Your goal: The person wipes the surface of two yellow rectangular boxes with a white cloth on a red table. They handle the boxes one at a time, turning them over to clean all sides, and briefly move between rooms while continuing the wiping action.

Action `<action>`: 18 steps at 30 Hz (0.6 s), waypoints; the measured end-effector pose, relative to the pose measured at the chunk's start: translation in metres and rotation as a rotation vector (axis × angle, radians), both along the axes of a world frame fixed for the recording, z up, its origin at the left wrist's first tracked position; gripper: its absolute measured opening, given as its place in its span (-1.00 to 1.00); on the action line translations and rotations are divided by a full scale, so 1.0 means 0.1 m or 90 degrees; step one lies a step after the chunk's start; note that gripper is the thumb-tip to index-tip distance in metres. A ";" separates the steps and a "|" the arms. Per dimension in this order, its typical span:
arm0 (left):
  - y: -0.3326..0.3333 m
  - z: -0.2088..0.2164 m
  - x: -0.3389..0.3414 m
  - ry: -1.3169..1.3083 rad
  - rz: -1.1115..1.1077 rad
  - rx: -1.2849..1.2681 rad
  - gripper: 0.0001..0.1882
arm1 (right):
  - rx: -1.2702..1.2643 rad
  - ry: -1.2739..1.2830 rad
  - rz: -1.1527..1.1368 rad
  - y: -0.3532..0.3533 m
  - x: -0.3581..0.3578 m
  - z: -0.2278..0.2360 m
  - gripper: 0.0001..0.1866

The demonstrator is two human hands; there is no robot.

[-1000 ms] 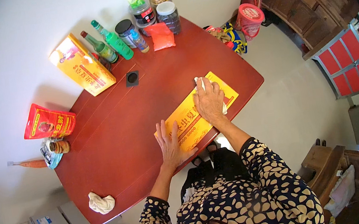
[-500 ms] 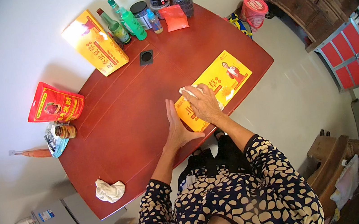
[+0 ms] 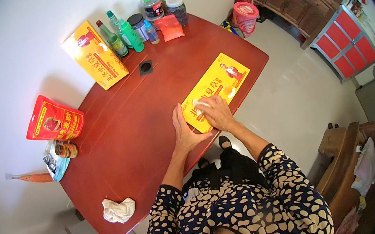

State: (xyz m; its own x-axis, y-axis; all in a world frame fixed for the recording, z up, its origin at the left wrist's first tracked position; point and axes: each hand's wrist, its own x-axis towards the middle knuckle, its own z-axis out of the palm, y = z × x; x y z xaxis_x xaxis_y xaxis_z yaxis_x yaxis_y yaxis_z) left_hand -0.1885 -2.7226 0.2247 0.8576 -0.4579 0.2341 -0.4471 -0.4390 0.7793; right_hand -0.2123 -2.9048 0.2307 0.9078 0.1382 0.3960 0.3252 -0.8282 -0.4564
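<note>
A flat yellow gift box with red printing and a picture of a person lies near the front right edge of the red-brown table. My right hand rests on the box's upper face, its fingers closed over a small white cloth pressed to the printing. Much of that cloth is hidden under the fingers. At the box's left end my left hand stands open, thumb spread from the fingers, bracing the short side.
Another yellow box leans at the back beside green bottles, jars and an orange packet. Along the left stand a red pouch and a small jar. A crumpled white rag lies at the near left corner.
My right hand has shifted slightly over the box with the cloth, now bunched more under the fingers. My left hand stays at the box's end. The whole view has turned a little.
</note>
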 end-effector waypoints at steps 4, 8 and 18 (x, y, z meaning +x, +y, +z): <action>-0.03 0.04 -0.02 -0.028 -0.017 -0.003 0.50 | -0.040 -0.057 -0.260 -0.02 0.27 -0.06 -0.67; -0.02 0.01 -0.03 -0.042 -0.015 -0.003 0.47 | -0.045 -0.005 -0.389 0.22 0.40 -0.10 -0.53; -0.02 -0.11 0.02 -0.304 -0.083 0.121 0.10 | 0.227 0.171 -0.165 0.34 -0.05 0.38 -0.40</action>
State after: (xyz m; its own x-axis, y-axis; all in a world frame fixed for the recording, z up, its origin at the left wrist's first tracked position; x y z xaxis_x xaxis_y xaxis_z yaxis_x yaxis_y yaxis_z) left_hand -0.1869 -2.7249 0.2136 0.6089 -0.6255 0.4878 -0.7931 -0.4698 0.3877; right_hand -0.2173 -2.8711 0.2687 0.9704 -0.2057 0.1262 -0.0370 -0.6436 -0.7645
